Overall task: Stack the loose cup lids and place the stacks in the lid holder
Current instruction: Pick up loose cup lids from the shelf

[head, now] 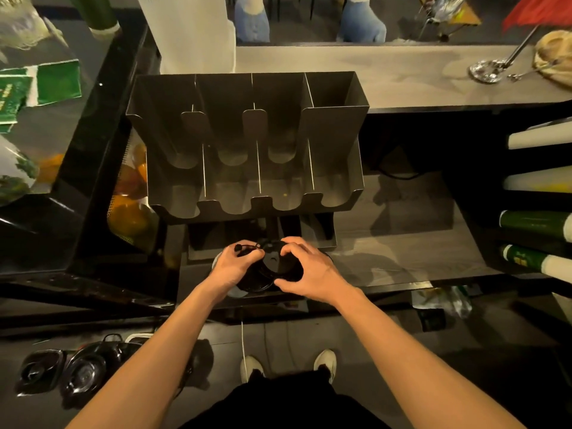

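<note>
A dark metal lid holder (247,144) with two rows of slots stands on the counter in front of me; its slots look bare. Just below it, at the counter's front edge, lies a cluster of black cup lids (269,267). My left hand (232,264) grips the left side of the lids, fingers curled over their top edge. My right hand (306,267) holds the right side, fingers arched over the top lid and thumb at its near rim. A pale lid edge (216,261) peeks out under my left hand.
A mesh basket of oranges (130,212) sits left of the holder. A white cup stack (192,35) rises behind it. Rolled sleeves of cups (535,224) lie at the right. Black plastic containers (71,370) rest on the floor at lower left.
</note>
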